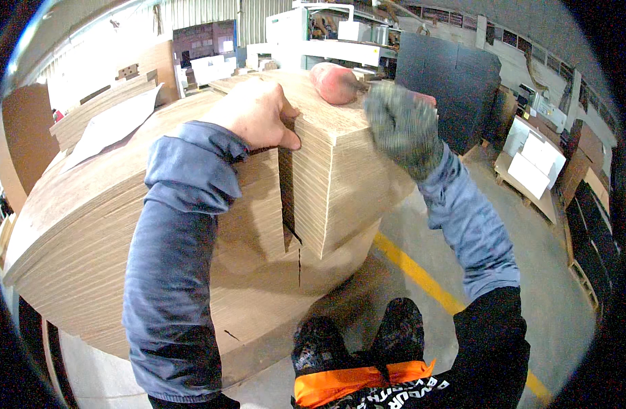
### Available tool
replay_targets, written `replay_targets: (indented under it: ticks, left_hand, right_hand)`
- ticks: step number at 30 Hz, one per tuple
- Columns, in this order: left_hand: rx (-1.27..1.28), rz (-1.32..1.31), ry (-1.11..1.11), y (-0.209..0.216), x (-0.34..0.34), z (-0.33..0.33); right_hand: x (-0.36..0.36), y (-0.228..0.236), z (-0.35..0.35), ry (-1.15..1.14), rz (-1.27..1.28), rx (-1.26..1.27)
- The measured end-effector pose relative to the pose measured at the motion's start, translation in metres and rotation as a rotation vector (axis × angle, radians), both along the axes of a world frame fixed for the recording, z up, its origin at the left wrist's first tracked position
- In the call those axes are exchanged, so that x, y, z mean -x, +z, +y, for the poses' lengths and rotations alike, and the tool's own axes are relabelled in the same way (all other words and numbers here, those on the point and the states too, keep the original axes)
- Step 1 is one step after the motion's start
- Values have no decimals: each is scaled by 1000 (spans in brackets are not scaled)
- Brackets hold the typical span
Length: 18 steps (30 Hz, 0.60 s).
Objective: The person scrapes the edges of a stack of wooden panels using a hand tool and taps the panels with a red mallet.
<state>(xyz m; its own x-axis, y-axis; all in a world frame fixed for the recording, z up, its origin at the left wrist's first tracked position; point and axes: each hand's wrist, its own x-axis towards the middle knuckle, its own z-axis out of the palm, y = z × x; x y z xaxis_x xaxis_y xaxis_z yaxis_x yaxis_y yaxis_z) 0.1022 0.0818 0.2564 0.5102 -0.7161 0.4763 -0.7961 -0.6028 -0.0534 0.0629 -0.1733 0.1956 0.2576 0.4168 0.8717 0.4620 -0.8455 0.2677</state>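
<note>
A tall stack of thin brown boards (211,232) fills the middle and left. A dark vertical gap parts it from a narrower stack of the same boards (357,184) on the right. My bare left hand (255,112) rests on top beside the gap, thumb and forefinger apart, reaching over the gap's edge; its other fingertips are hidden. My right hand (403,128), in a grey glove, is closed at the narrow stack's far right corner; what it holds is hidden. Next to it is a rounded red thing (333,83) with a blurred dark end, its kind unclear.
A white sheet (115,129) lies on boards at the left. Large dark panels (449,85) stand behind my right hand. White pieces (531,163) sit on a pallet at the right. A yellow floor line (418,273) runs past my shoes (399,330).
</note>
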Motion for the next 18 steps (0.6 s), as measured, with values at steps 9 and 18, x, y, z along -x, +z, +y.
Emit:
replay_targets:
  ticks: [9,18]
  left_hand:
    - [6,-11,28,4,4,1]
    - [-25,-3,94,9,18,2]
  right_hand:
    - [5,-10,-4,-215,-399,569]
    - [22,-6,15,-106,-4,384]
